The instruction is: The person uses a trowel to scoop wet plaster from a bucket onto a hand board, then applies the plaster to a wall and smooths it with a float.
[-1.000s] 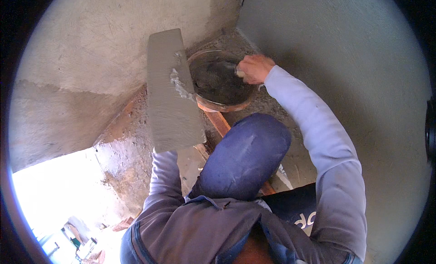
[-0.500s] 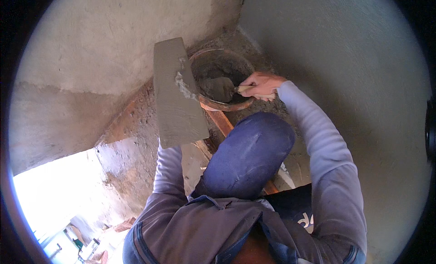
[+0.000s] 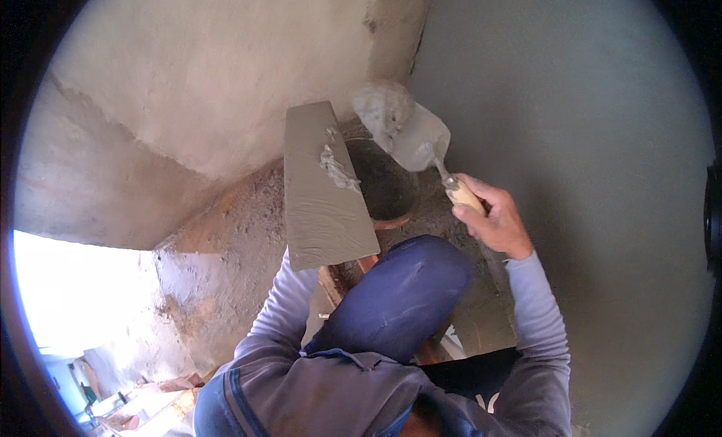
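Observation:
My right hand [image 3: 498, 217] is closed round the wooden handle of a trowel [image 3: 423, 142], raised above the bucket. A wet grey lump of mortar [image 3: 385, 110] sits on the far end of its blade. On the left, a long rectangular plasterer's hawk [image 3: 327, 219] is held up over my left forearm [image 3: 282, 294]; my left hand is hidden beneath it. Grey mortar coats the hawk's face, with a rough ridge near its right edge. The round bucket [image 3: 392, 223] stands behind the hawk, partly covered by it, its inside dark.
A smooth grey wall [image 3: 587, 136] rises on the right and a paler wall [image 3: 218, 83] on the left, meeting in a corner. My bent knee [image 3: 402, 294] is close below the bucket. Wooden pieces [image 3: 331, 283] lie under the hawk. Bright light enters at lower left.
The trowel has come up out of the bucket with mortar on its blade. My right hand has moved right and toward me; the hawk has shifted right and slightly nearer.

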